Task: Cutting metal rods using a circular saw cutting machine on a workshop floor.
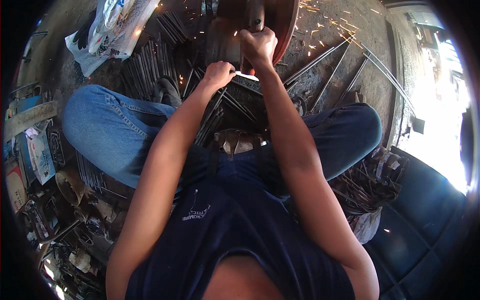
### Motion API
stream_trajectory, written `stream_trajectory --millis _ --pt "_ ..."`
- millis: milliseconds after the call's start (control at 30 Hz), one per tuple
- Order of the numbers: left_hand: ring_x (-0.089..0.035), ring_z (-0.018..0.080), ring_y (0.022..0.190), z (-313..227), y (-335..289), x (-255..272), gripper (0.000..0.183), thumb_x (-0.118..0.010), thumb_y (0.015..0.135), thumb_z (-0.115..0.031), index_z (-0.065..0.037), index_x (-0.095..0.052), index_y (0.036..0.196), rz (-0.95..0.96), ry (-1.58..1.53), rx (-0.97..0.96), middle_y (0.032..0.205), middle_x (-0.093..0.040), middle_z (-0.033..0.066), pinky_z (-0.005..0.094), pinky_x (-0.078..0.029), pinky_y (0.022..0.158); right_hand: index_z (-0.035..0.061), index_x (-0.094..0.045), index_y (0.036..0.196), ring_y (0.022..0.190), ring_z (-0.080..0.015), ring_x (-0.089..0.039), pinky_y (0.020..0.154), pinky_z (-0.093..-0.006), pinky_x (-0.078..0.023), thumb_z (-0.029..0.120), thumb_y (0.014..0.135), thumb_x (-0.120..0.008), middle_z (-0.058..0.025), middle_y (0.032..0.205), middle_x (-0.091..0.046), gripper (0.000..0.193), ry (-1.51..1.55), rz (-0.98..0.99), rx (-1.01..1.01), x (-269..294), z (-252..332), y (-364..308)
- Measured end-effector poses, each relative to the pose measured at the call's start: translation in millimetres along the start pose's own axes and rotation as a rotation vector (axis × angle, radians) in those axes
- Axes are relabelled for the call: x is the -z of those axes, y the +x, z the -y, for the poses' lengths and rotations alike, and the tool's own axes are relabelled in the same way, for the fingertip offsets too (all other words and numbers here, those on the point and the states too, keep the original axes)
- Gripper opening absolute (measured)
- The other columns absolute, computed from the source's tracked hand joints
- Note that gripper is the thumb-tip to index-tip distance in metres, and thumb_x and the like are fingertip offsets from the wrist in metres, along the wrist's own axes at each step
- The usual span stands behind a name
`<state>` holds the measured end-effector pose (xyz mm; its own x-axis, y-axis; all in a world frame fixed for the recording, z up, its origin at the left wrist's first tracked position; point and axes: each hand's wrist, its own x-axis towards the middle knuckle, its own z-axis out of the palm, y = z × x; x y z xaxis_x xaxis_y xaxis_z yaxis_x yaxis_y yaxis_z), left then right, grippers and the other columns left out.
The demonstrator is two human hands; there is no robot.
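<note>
Wrapped round the bar-like handle of what looks like an abrasive cut-off saw, my right hand is closed at the top centre. A curved reddish-brown guard shows just beyond it. Lower and to the left, my left hand is closed, thumb side toward the saw. From its fingertips a narrow bright white piece reaches toward the handle's lower end; glare hides its exact kind. Orange sparks spray to the upper right, and a few glow at the left.
Bundles of dark metal rods lie left of the saw, and long rods spread to its right. A white plastic bag sits at the upper left. Scrap and tools crowd the left edge; a bin of metal bits stands right of my knee.
</note>
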<state>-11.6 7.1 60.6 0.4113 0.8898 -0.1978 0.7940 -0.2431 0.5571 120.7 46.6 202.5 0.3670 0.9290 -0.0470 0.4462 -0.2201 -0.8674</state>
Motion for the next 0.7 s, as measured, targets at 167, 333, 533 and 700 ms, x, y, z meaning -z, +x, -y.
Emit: stream_trajectory --millis 167,333,533,700 --pt "-0.069 0.0317 0.087 -0.5 0.1 0.9 0.020 -0.068 0.085 -0.027 -0.013 -0.076 0.097 0.015 0.001 0.008 0.087 -0.072 0.0131 0.0435 -0.054 0.079 -0.0084 -0.064 0.075 0.077 -0.0385 -0.070 0.074 -0.0424 -0.053 0.024 0.065 -0.067 -0.0260 0.074 -0.068 0.035 -0.006 -0.025 -0.055 -2.3 -2.6 1.4" --pt "-0.069 0.0311 0.087 -1.4 -0.3 0.8 0.020 -0.068 0.085 -0.027 -0.013 -0.076 0.097 0.016 0.032 0.008 0.087 -0.072 0.0128 0.0430 -0.054 0.079 -0.0084 -0.064 0.075 0.076 -0.0379 -0.070 0.074 -0.0424 -0.053 0.024 0.065 -0.067 -0.0256 0.073 -0.068 0.034 -0.014 -0.020 -0.028 -2.7 -3.9 1.8" --pt "-0.069 0.0310 0.086 -1.1 1.1 1.4 0.020 -0.068 0.085 -0.027 -0.013 -0.077 0.096 0.037 0.007 0.022 0.087 -0.072 0.0126 0.0426 -0.054 0.079 -0.0129 -0.063 0.080 0.077 -0.0414 -0.069 0.075 -0.0431 -0.055 0.023 0.066 -0.066 -0.0295 0.075 -0.067 0.039 0.017 0.038 -0.030 4.2 1.7 -2.1" --pt "-0.069 0.0312 0.085 -0.7 0.7 1.7 0.020 -0.068 0.084 -0.027 -0.014 -0.077 0.096 0.018 0.007 0.010 0.087 -0.072 0.0124 0.0429 -0.054 0.079 -0.0084 -0.064 0.074 0.072 -0.0346 -0.070 0.073 -0.0412 -0.053 0.024 0.065 -0.067 -0.0239 0.071 -0.067 0.033 -0.008 -0.027 -0.006 -2.2 -4.2 0.7"
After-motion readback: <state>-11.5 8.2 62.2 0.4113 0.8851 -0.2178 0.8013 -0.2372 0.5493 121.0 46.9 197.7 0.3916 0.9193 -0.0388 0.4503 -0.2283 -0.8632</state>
